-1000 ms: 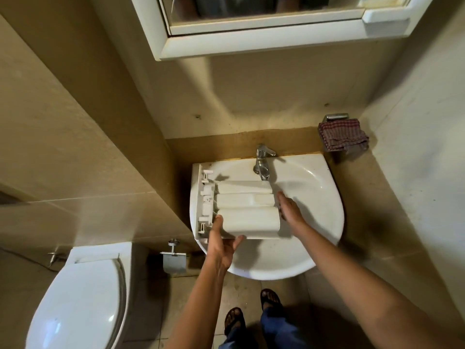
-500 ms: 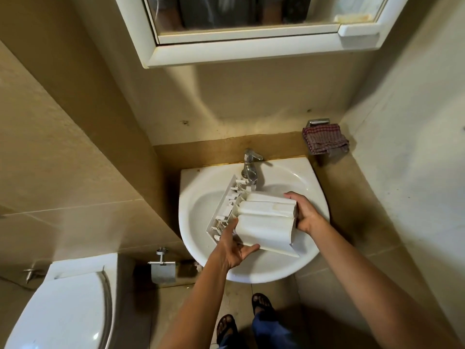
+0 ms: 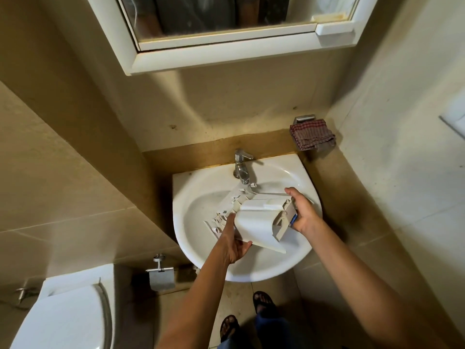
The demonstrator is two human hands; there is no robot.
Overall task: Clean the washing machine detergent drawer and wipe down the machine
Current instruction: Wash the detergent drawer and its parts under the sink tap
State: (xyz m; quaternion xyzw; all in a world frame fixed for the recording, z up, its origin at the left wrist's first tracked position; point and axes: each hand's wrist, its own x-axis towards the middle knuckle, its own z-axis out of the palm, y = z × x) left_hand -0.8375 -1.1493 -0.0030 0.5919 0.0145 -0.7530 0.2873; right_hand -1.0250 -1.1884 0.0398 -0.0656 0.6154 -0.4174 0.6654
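Note:
The white plastic detergent drawer (image 3: 256, 220) is held tilted over the white sink (image 3: 201, 197), its underside facing me. My left hand (image 3: 232, 241) grips its near lower edge, thumb on top and fingers underneath. My right hand (image 3: 302, 212) grips the drawer's right end, where a small blue part shows. The drawer's clips and ribs point down into the basin on the left. The chrome tap (image 3: 241, 166) stands just behind the drawer; I see no water running.
A checked cloth (image 3: 312, 137) hangs on a holder right of the sink. A mirror cabinet (image 3: 226, 54) juts out overhead. The toilet (image 3: 63, 321) and an empty paper holder (image 3: 161, 273) are at lower left. Tiled walls close in on both sides.
The drawer went from lying flat across the sink to being lifted and turned, its right end raised. Both hands shifted right with it, and my head moved closer.

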